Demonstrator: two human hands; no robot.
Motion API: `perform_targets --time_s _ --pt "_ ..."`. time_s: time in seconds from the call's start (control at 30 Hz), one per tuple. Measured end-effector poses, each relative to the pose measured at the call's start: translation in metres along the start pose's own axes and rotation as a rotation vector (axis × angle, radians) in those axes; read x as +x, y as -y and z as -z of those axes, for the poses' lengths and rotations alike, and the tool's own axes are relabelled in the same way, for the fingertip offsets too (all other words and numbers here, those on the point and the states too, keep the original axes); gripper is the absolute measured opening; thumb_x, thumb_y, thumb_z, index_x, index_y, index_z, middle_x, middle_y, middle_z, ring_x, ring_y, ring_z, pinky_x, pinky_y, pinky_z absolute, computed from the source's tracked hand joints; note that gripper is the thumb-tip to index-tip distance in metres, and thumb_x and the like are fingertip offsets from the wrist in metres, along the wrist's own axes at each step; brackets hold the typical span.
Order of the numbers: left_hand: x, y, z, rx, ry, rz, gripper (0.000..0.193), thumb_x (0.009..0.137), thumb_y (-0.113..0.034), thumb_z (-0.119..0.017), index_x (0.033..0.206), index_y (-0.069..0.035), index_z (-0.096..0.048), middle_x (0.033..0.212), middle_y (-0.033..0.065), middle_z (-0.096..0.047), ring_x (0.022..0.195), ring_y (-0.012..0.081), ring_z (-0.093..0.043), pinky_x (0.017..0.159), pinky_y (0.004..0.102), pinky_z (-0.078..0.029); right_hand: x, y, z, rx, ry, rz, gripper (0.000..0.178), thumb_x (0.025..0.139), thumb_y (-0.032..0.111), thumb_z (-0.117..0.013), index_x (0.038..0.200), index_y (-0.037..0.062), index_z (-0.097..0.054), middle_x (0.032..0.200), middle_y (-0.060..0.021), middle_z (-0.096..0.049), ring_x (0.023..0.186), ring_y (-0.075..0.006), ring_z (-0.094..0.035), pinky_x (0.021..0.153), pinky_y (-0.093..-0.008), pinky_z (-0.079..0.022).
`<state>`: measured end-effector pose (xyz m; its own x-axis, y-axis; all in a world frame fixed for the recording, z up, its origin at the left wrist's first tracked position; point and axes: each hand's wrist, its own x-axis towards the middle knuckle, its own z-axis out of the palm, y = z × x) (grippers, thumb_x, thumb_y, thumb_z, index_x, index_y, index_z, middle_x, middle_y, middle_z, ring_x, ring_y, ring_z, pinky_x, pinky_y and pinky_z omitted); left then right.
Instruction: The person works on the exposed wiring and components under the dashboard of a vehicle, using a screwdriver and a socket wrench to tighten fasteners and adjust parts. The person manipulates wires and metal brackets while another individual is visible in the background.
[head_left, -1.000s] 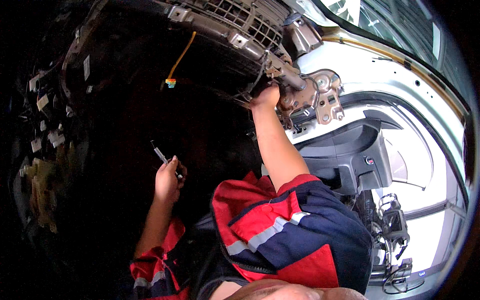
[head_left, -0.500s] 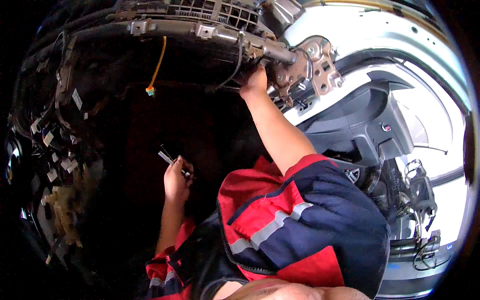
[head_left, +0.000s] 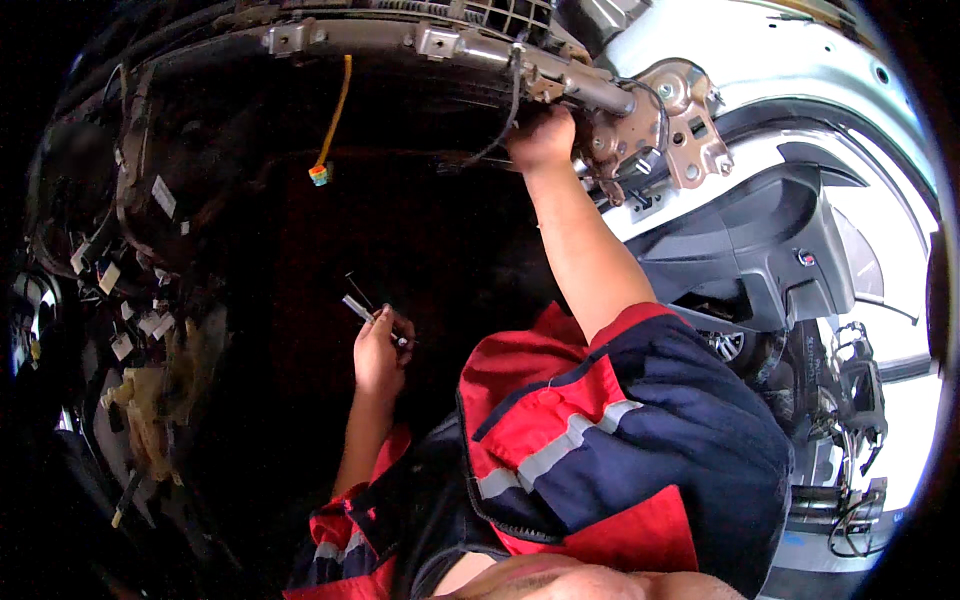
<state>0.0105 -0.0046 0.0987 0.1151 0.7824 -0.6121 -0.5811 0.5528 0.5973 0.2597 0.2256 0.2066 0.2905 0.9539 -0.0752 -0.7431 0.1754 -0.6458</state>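
Observation:
My left hand (head_left: 380, 350) is closed around a short silver rod-shaped tool (head_left: 358, 308) in the dark middle of the car interior. A thin dark shaft with a small bent tip (head_left: 358, 288) sticks out beside it; whether the two are one piece I cannot tell. My right hand (head_left: 543, 138) reaches up under a brown metal cross beam (head_left: 480, 52), close to its right-hand bracket (head_left: 665, 120). Its fingers vanish in shadow behind the beam, so what they touch is hidden. A dark cable (head_left: 515, 100) hangs just left of that hand.
A yellow cable with a connector (head_left: 319, 175) dangles from the beam. Loose wiring with white tags (head_left: 110, 278) lines the left side. On the right are an open car door with a grey inner panel (head_left: 740, 250) and black parts with cables (head_left: 860, 390) beyond it.
The whole view has shifted, so the scene sits farther right in the picture. My left hand keeps its hold on the silver tool. My right hand stays under the beam, its wrist slightly turned.

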Motion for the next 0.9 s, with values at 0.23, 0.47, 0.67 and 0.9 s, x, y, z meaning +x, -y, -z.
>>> perform_targets --time_s 0.23,0.47,0.67,0.9 --pt "0.005 0.003 0.008 0.003 0.025 -0.002 0.019 0.095 -0.024 -0.046 0.079 -0.013 -0.048 0.065 0.0023 -0.052 0.052 0.0101 -0.044 0.041 0.0232 -0.031 -0.004 -0.001 -0.012 0.048 0.123 -0.041 0.052 0.090 0.045 -0.035 0.127 0.0116 -0.051 0.131 -0.0100 -0.050 0.123 -0.0306 -0.043 0.106 -0.0517 -0.029" --pt "0.006 0.003 0.010 -0.022 0.054 -0.003 0.020 0.094 -0.025 -0.048 0.078 -0.013 -0.049 0.066 0.0028 -0.054 0.052 0.0108 -0.045 0.042 0.0233 -0.031 0.012 -0.007 -0.006 0.130 0.213 -0.039 0.045 0.093 0.035 -0.035 0.124 0.0082 -0.053 0.125 -0.0122 -0.054 0.115 -0.0334 -0.049 0.103 -0.0508 -0.035" --pt "0.011 0.009 0.014 -0.004 0.093 -0.014 0.020 0.094 -0.026 -0.049 0.079 -0.013 -0.049 0.065 0.0026 -0.054 0.052 0.0112 -0.046 0.042 0.0245 -0.032 0.021 -0.010 0.010 0.102 0.189 -0.044 0.042 0.094 0.029 -0.034 0.124 0.0080 -0.053 0.125 -0.0120 -0.054 0.116 -0.0316 -0.049 0.102 -0.0481 -0.038" --pt "0.009 0.006 0.014 0.019 0.079 -0.040 0.022 0.093 -0.029 -0.049 0.078 -0.012 -0.051 0.064 0.0016 -0.054 0.052 0.0108 -0.046 0.043 0.0246 -0.033 0.040 -0.019 0.039 0.090 -0.040 -0.051 0.032 0.092 0.021 -0.041 0.115 0.0052 -0.058 0.114 -0.0117 -0.060 0.105 -0.0289 -0.055 0.093 -0.0462 -0.044"
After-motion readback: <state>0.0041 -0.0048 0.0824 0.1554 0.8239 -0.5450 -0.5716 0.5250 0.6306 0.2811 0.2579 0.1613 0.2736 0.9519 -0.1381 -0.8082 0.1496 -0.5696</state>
